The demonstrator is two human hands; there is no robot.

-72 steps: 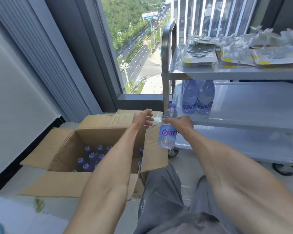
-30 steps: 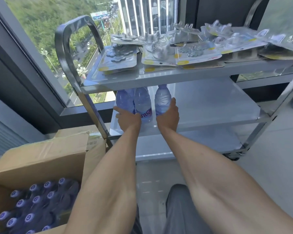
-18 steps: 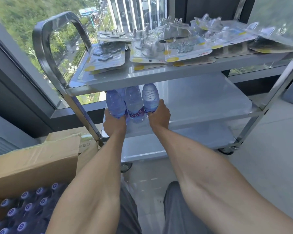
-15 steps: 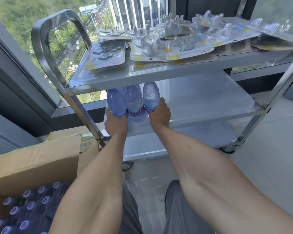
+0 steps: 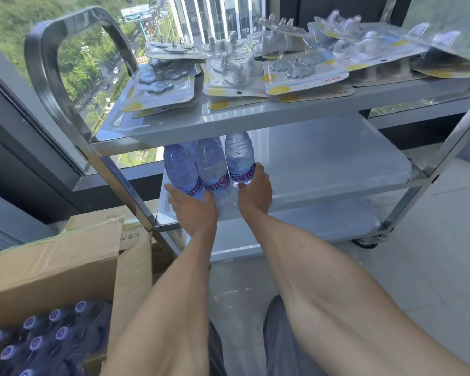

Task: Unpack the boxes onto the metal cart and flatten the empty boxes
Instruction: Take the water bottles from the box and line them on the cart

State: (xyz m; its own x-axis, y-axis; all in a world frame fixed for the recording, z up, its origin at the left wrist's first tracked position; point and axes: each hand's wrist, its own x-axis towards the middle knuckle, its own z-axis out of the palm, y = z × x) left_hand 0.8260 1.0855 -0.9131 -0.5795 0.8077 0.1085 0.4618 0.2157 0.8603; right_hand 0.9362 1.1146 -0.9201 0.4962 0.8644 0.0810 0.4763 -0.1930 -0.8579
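Both hands bracket three bottles [image 5: 212, 169] at the cart's middle shelf [image 5: 323, 164] left end, apparently squaring them. The left hand [image 5: 194, 206] cups one bottle; the right hand [image 5: 255, 189] grips another.

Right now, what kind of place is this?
Probably an upper-floor room in a high-rise, used for stocking or storage. A big window looks down on a road and trees, a metal cart holds blister packs and water bottles, and a cardboard box stands open.
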